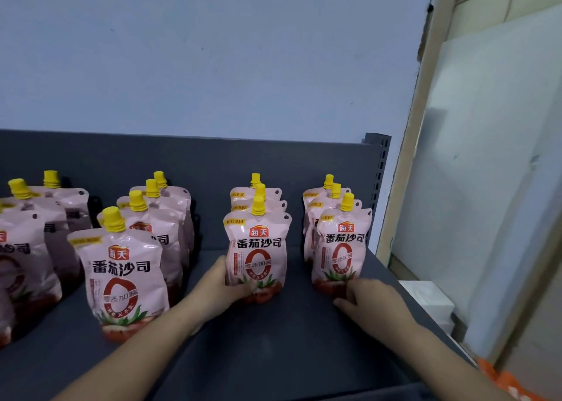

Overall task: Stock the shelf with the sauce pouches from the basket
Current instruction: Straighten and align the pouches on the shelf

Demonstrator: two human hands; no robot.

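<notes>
Each pink sauce pouch (257, 254) facing me shows a red "海天" logo, black "番茄沙司" below, a big red "0" crossed by "零添加", and a yellow tag, "非转基因".

A pale blue-grey wall (213, 51) fills the upper part of the view, with a small dark mark (429, 7) near its right edge. Just beside that edge stands a beige frame (416, 120) holding a frosted pane (486, 172). Low against the pane sits a white block (428, 297).
</notes>
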